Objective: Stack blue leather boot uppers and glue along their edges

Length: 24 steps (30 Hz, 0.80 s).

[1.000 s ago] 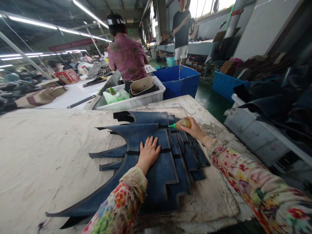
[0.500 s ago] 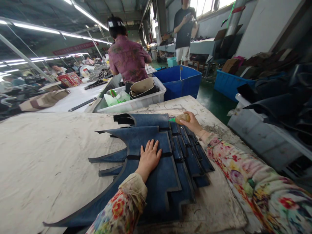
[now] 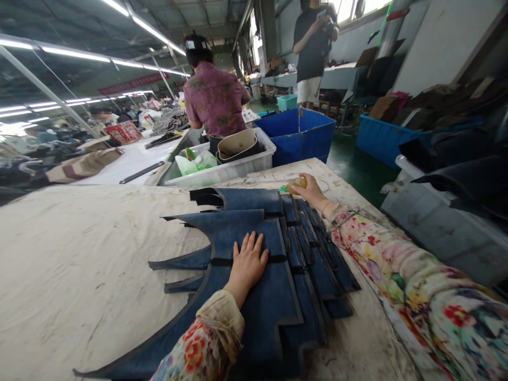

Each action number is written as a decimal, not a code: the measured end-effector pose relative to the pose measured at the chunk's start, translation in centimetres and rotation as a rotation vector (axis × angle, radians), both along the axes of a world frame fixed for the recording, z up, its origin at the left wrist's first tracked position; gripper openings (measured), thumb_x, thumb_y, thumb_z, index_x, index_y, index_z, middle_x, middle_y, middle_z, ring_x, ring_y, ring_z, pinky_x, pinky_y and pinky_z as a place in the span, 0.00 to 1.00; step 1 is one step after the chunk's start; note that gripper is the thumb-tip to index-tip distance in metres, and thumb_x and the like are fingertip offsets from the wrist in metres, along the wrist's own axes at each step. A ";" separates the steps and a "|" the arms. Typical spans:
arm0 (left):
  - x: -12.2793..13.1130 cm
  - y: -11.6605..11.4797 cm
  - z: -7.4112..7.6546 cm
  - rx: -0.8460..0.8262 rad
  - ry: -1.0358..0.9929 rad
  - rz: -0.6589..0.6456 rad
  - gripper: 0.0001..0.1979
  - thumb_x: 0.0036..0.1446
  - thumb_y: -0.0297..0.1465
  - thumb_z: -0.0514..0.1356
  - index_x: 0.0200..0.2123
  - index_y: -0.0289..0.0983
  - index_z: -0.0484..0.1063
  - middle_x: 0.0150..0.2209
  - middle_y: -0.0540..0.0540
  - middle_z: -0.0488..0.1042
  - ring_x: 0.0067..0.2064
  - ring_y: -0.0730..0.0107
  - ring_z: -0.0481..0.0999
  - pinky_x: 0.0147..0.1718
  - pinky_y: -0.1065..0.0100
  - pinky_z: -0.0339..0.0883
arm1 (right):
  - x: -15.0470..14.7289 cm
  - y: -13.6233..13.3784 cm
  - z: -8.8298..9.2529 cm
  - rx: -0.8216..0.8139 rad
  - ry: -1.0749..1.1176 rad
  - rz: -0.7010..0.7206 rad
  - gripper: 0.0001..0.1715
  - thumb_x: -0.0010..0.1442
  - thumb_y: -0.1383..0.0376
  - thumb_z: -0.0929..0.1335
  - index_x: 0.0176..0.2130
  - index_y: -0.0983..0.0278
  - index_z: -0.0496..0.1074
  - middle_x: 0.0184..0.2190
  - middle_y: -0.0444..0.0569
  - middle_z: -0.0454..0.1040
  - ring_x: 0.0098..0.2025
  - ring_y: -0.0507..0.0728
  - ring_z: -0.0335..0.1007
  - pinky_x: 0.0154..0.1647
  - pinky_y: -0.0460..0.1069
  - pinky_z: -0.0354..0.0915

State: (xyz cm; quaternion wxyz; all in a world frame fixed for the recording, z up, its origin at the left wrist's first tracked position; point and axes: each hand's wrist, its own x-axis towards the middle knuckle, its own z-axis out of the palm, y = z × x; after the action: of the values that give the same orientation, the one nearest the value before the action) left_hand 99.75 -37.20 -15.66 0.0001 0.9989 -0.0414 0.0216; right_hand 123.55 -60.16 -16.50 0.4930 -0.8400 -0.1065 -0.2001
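Several blue cut panels with dark grey edges [image 3: 254, 312] lie overlapped, like a fan, on the cloth-covered table. My left hand [image 3: 248, 267] rests flat on the top panel, fingers spread, beside a black strip. At the far right of the stack, my right hand [image 3: 311, 189] grips a yellowish squeeze bottle [image 3: 296, 185] whose green tip points left, by the far edge of the panels. Shiny dark lines, wet-looking, run along the stepped panel edges [image 3: 313, 243] to the right. My fingers hide part of the bottle.
Beyond the table are a white bin [image 3: 222, 172] holding bags and a beige-lined piece, and a blue bin [image 3: 301, 127]. A person in a purple shirt [image 3: 214, 100] sits facing away; another in dark clothes [image 3: 313, 47] stands behind. Right of the table, a grey bin [image 3: 432, 227] holds dark pieces.
My right hand has lifted the bottle slightly away, its tip passing from the farthest panel's corner to just beyond its far edge. My left hand stays on the panel. The camera view has shifted slightly.
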 end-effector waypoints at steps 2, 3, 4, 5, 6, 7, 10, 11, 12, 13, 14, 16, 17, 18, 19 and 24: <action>0.0 0.0 0.0 0.002 -0.008 -0.001 0.25 0.64 0.43 0.41 0.62 0.44 0.51 0.64 0.50 0.50 0.65 0.62 0.47 0.60 0.44 0.47 | 0.5 0.4 0.3 -0.003 0.000 -0.017 0.33 0.43 0.57 0.70 0.48 0.64 0.64 0.47 0.55 0.65 0.51 0.62 0.61 0.57 0.58 0.57; 0.0 0.0 0.0 0.002 -0.009 0.000 0.25 0.64 0.43 0.41 0.62 0.44 0.51 0.64 0.50 0.50 0.65 0.62 0.47 0.60 0.44 0.48 | 0.7 0.6 0.6 -0.008 0.010 -0.025 0.33 0.43 0.58 0.70 0.48 0.65 0.64 0.46 0.56 0.65 0.51 0.62 0.61 0.57 0.58 0.57; 0.0 0.0 0.1 0.002 -0.008 0.002 0.25 0.64 0.43 0.41 0.62 0.44 0.52 0.64 0.50 0.50 0.65 0.62 0.47 0.60 0.44 0.48 | 0.7 0.7 0.8 -0.015 0.026 -0.034 0.33 0.43 0.58 0.70 0.49 0.66 0.64 0.46 0.56 0.66 0.51 0.62 0.61 0.56 0.57 0.57; 0.0 0.0 0.1 0.000 -0.005 0.002 0.25 0.64 0.43 0.41 0.62 0.44 0.52 0.64 0.50 0.50 0.65 0.62 0.47 0.60 0.44 0.48 | 0.7 0.9 1.1 -0.023 0.047 -0.043 0.33 0.43 0.59 0.70 0.49 0.67 0.64 0.46 0.57 0.66 0.51 0.62 0.62 0.56 0.57 0.58; 0.0 0.0 0.1 -0.002 -0.003 0.001 0.25 0.64 0.43 0.41 0.62 0.45 0.52 0.64 0.50 0.51 0.65 0.62 0.47 0.60 0.44 0.48 | 0.7 0.9 1.4 -0.031 0.071 -0.053 0.34 0.43 0.59 0.70 0.50 0.68 0.64 0.47 0.58 0.66 0.50 0.62 0.62 0.56 0.57 0.58; 0.0 0.0 0.2 -0.004 -0.001 0.001 0.25 0.64 0.43 0.42 0.62 0.45 0.52 0.64 0.50 0.51 0.65 0.62 0.47 0.60 0.44 0.49 | 0.5 0.9 1.7 -0.037 0.093 -0.061 0.35 0.44 0.59 0.70 0.50 0.69 0.64 0.47 0.59 0.66 0.50 0.63 0.62 0.56 0.57 0.58; -0.1 0.1 0.2 -0.008 -0.008 -0.002 0.25 0.64 0.43 0.41 0.62 0.45 0.52 0.64 0.50 0.51 0.65 0.62 0.48 0.60 0.44 0.48 | -0.2 0.3 2.4 -0.029 0.128 -0.067 0.35 0.45 0.58 0.69 0.51 0.69 0.65 0.48 0.59 0.66 0.50 0.63 0.63 0.55 0.57 0.58; -0.1 0.1 0.2 -0.009 -0.012 -0.004 0.25 0.64 0.43 0.41 0.62 0.45 0.52 0.64 0.50 0.50 0.65 0.62 0.47 0.60 0.44 0.48 | -0.4 0.0 2.5 -0.020 0.136 -0.060 0.34 0.46 0.57 0.69 0.51 0.68 0.65 0.48 0.58 0.67 0.50 0.62 0.63 0.55 0.57 0.58; -0.1 0.1 0.2 -0.009 -0.017 -0.006 0.25 0.64 0.43 0.41 0.62 0.44 0.52 0.64 0.50 0.50 0.65 0.62 0.47 0.60 0.44 0.48 | -0.7 -0.3 2.6 -0.011 0.146 -0.048 0.34 0.46 0.56 0.69 0.51 0.68 0.65 0.47 0.57 0.68 0.49 0.62 0.64 0.54 0.57 0.59; -0.1 0.1 0.1 -0.009 -0.020 -0.006 0.25 0.64 0.43 0.41 0.62 0.44 0.52 0.64 0.49 0.50 0.65 0.62 0.47 0.60 0.44 0.48 | -0.9 -0.5 2.7 -0.002 0.156 -0.034 0.33 0.47 0.55 0.68 0.51 0.67 0.66 0.47 0.56 0.68 0.48 0.62 0.65 0.53 0.58 0.59; -0.1 0.1 0.1 -0.009 -0.021 -0.007 0.25 0.64 0.43 0.41 0.62 0.44 0.52 0.64 0.49 0.50 0.65 0.62 0.47 0.60 0.44 0.48 | -1.1 -0.7 2.7 0.005 0.165 -0.019 0.32 0.47 0.54 0.68 0.50 0.66 0.66 0.46 0.55 0.69 0.47 0.62 0.65 0.52 0.58 0.60; -0.1 0.1 0.1 -0.010 -0.023 -0.009 0.25 0.64 0.43 0.41 0.62 0.44 0.52 0.64 0.49 0.50 0.65 0.62 0.47 0.60 0.44 0.48 | -1.2 -0.9 2.6 0.009 0.167 0.002 0.31 0.48 0.53 0.68 0.49 0.65 0.67 0.45 0.54 0.70 0.46 0.61 0.66 0.52 0.58 0.61; -0.1 0.1 0.1 -0.012 -0.024 -0.011 0.25 0.64 0.43 0.41 0.62 0.44 0.52 0.64 0.49 0.50 0.65 0.62 0.47 0.60 0.44 0.48 | -1.1 -0.8 2.5 0.008 0.157 0.001 0.31 0.48 0.53 0.68 0.49 0.65 0.67 0.45 0.54 0.70 0.46 0.61 0.66 0.51 0.58 0.61; -0.1 0.1 0.1 -0.014 -0.024 -0.011 0.25 0.64 0.43 0.41 0.62 0.44 0.52 0.64 0.49 0.50 0.65 0.62 0.47 0.60 0.44 0.48 | -1.0 -0.6 2.4 0.008 0.143 -0.009 0.31 0.48 0.54 0.68 0.49 0.65 0.67 0.45 0.54 0.70 0.46 0.61 0.66 0.52 0.57 0.61; -0.1 0.1 0.1 -0.015 -0.026 -0.011 0.25 0.64 0.43 0.41 0.62 0.44 0.52 0.64 0.49 0.51 0.65 0.62 0.47 0.60 0.44 0.48 | -0.7 -0.3 2.2 0.008 0.130 -0.024 0.30 0.47 0.55 0.68 0.49 0.66 0.67 0.45 0.55 0.69 0.46 0.61 0.66 0.52 0.57 0.61; -0.1 0.1 0.2 -0.017 -0.020 -0.006 0.25 0.64 0.43 0.41 0.62 0.44 0.52 0.64 0.49 0.51 0.65 0.62 0.47 0.60 0.44 0.48 | 0.9 1.1 1.6 0.014 0.110 -0.067 0.30 0.46 0.55 0.68 0.48 0.64 0.66 0.45 0.55 0.68 0.48 0.62 0.64 0.53 0.58 0.60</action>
State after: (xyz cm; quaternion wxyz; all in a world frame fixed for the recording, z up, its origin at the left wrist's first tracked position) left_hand 99.62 -37.14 -15.48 0.0084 0.9985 -0.0442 0.0318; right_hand 124.41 -59.10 -14.86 0.4968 -0.8494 -0.0497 -0.1710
